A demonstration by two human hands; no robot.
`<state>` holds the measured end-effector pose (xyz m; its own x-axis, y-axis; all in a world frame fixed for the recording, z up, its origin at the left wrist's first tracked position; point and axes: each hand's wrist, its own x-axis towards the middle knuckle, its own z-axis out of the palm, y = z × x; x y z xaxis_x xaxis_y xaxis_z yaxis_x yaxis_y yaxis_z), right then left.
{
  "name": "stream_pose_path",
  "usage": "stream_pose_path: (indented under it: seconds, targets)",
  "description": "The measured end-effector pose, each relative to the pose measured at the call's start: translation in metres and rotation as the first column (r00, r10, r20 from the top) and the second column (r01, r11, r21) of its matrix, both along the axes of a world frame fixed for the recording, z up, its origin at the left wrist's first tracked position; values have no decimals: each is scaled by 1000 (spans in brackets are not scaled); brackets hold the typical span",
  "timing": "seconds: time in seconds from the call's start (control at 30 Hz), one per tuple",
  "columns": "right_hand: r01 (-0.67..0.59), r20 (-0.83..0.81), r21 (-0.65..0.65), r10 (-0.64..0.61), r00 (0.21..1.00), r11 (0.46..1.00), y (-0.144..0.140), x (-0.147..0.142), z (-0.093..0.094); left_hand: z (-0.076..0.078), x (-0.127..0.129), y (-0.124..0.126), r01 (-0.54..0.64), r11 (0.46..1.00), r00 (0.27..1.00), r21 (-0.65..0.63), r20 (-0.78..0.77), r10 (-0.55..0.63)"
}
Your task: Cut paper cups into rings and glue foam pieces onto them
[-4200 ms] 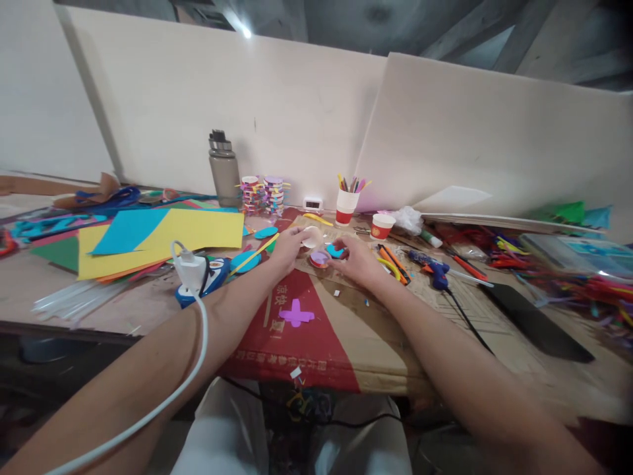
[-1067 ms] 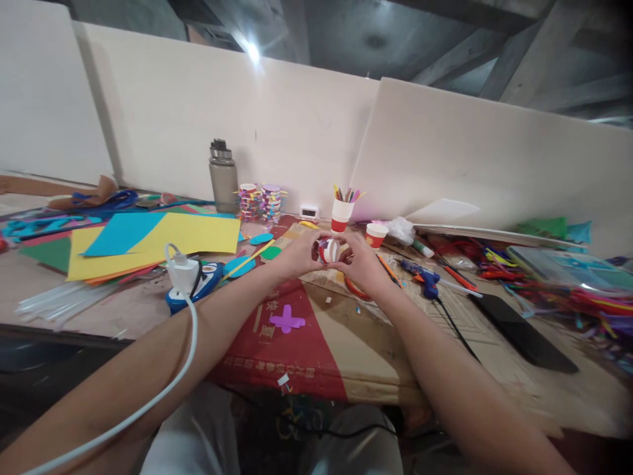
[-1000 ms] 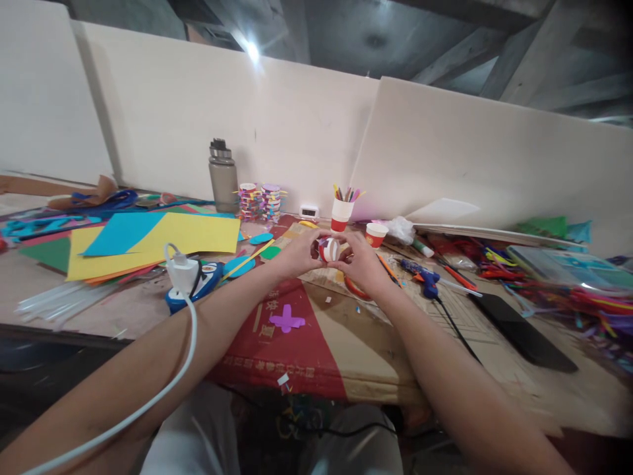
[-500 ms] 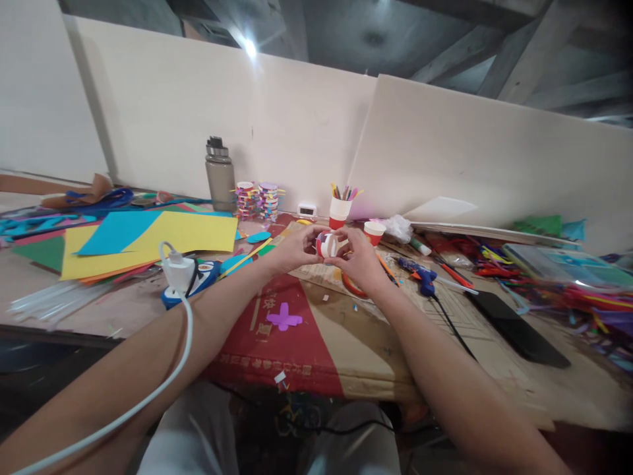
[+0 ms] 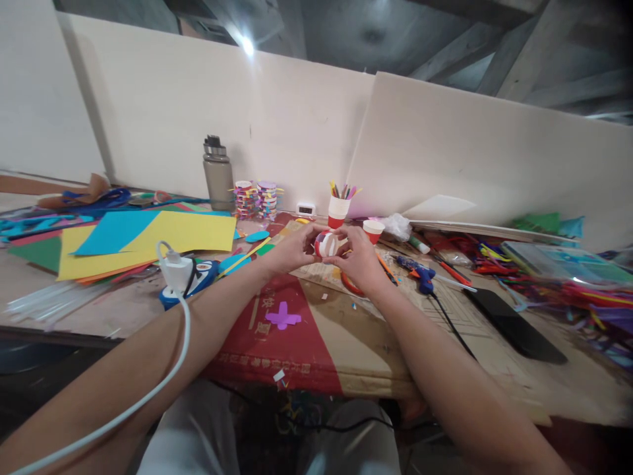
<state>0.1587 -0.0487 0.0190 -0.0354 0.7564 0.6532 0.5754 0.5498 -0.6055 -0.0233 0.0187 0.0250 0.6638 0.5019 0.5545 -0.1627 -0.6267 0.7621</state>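
Between both hands, above the cardboard, is a small paper cup (image 5: 327, 245) with red, white and purple on it, tipped so a pale round end faces partly toward me. My left hand (image 5: 299, 247) grips its left side with bent fingers. On the right side, my right hand (image 5: 357, 258) closes its thumb and fingers on the same cup. A purple paper cross (image 5: 283, 316) lies on the red part of the cardboard (image 5: 316, 361) below. Just behind my right hand stands a red and white paper cup (image 5: 374, 230).
Behind are a cup of coloured pens (image 5: 340, 210), two stacks of decorated cups (image 5: 268, 201) and a bottle (image 5: 217, 175). At right lie a blue glue gun (image 5: 420, 277) and a black phone (image 5: 514, 324). Coloured paper (image 5: 198, 232) and a corded power strip (image 5: 190, 284) are left.
The cup has turned slightly in my hands, and more of its pale round end shows. Both hands keep nearly the same place; the view has shifted a little.
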Motion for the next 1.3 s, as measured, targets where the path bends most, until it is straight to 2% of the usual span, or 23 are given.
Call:
stream_pose_path:
  seconds: [0.13,0.23,0.33,0.53,0.8,0.97,1.13,1.3]
  targets:
    - [-7,13,11,7,1000,1000,-2,0,2,1,-1,-1,4,1000,999,25,-35,-3]
    - [-19,19,1,19,1000,1000,-1,1,3,3,-3,-1,23,999,995,-27,-92,-26]
    - [-30,-3,-44,30,1000,999,2,2,1,6,-5,-2,35,996,990,-84,-134,-46]
    - [-75,-75,-128,66,995,989,4,0,-4,11,-7,-5,17,996,987,-87,-160,-31]
    - [-67,2,-128,68,998,990,-1,-2,-2,9,-6,-6,2,994,986,-113,-165,-21]
    - [-123,-101,-231,102,990,965,0,0,-1,16,-5,-13,-33,993,976,-112,-217,8]
    - [-210,-209,-297,151,966,931,0,1,1,21,-4,-18,16,980,962,-199,-265,-69]
    - [-176,-221,-300,111,969,938,1,0,-1,17,-2,-15,76,970,963,-232,-234,-131]
